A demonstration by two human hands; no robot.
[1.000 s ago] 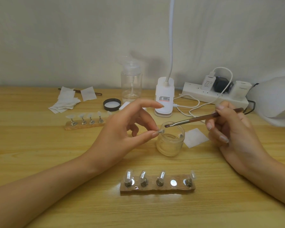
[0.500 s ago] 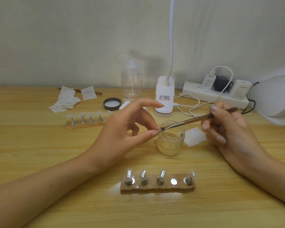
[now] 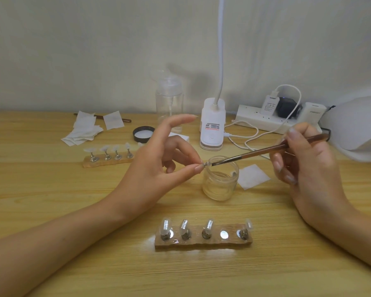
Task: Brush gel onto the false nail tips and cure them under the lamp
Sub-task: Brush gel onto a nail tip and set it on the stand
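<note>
Left hand (image 3: pixel 156 168) raised over the middle of the pale wooden table (image 3: pixel 51 211), thumb and one curled finger pinched together on a small clear false nail tip on its metal stud (image 3: pixel 205 164), index finger straight and clear of it. Right hand (image 3: pixel 304 168) opposite, fingers clamped round the long brown-handled gel brush (image 3: pixel 266 152). Brush axis slanting from the right hand down and leftward, bristles pointing at the pinched tip and ending just beside it, above the rim of the squat clear glass jar (image 3: pixel 221 181); contact between bristle and tip too fine to tell. Likely step: laying gel on this tip, so only a short leftward stroke along the brush's own line needed, with the left hand steadying. Towards the near edge, a rough wooden holder block (image 3: pixel 201 243) with four studs standing and one bare silver disc, probably this tip's place. At the far right edge, the white domed curing lamp (image 3: pixel 360 129), nearer the right hand.
</note>
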